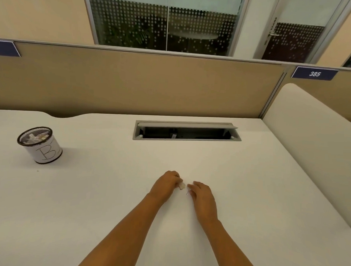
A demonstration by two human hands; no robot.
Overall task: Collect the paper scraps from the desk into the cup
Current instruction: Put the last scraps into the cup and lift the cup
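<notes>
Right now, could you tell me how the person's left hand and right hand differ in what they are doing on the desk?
The left hand is curled, its fingers pinching a small white paper scrap; the right hand lies flatter, palm down, and whether it grips anything is hard to tell. The left hand sits slightly farther from the camera and nearer the cup; the right hand sits closer in. Both are bare and meet near the same spot on the desk.

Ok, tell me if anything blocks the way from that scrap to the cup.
Nothing visible does. The scrap is at the left hand, and only bare desk lies between it and the cup to the far left.
</notes>
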